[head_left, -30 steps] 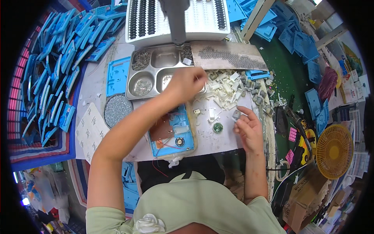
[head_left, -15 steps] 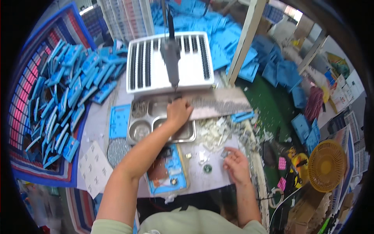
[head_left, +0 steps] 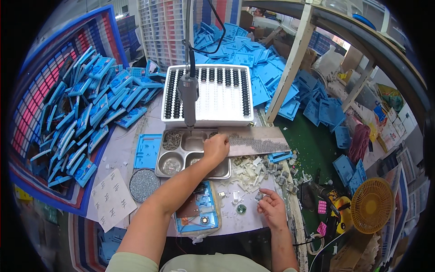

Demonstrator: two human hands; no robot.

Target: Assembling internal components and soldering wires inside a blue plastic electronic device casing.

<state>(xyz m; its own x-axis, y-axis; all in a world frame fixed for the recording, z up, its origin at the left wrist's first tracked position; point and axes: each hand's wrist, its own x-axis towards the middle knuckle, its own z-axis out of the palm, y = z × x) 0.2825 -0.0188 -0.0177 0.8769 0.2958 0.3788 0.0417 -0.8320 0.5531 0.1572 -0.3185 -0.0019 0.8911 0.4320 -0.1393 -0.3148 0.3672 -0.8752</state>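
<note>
The left hand point(head_left: 216, 148) reaches into the back right compartment of the metal tray point(head_left: 179, 168), fingers curled down as if pinching small parts, though I cannot tell what they grip. The right hand point(head_left: 273, 209) pinches 1 small grey piece point(head_left: 259, 196) above the table point(head_left: 247, 217), beside the blue board point(head_left: 199, 213). Best to pick only 1 part, keeping the wrist low to avoid spills.

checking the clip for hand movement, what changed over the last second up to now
The left hand moved forward across the metal tray, from its near right compartment to the top right one, fingers down inside it. The right hand stayed low on the table, fingertips pinching a small grey part near the pile of white pieces. The camera tipped up. The blue jig and hanging screwdriver did not move.
</note>
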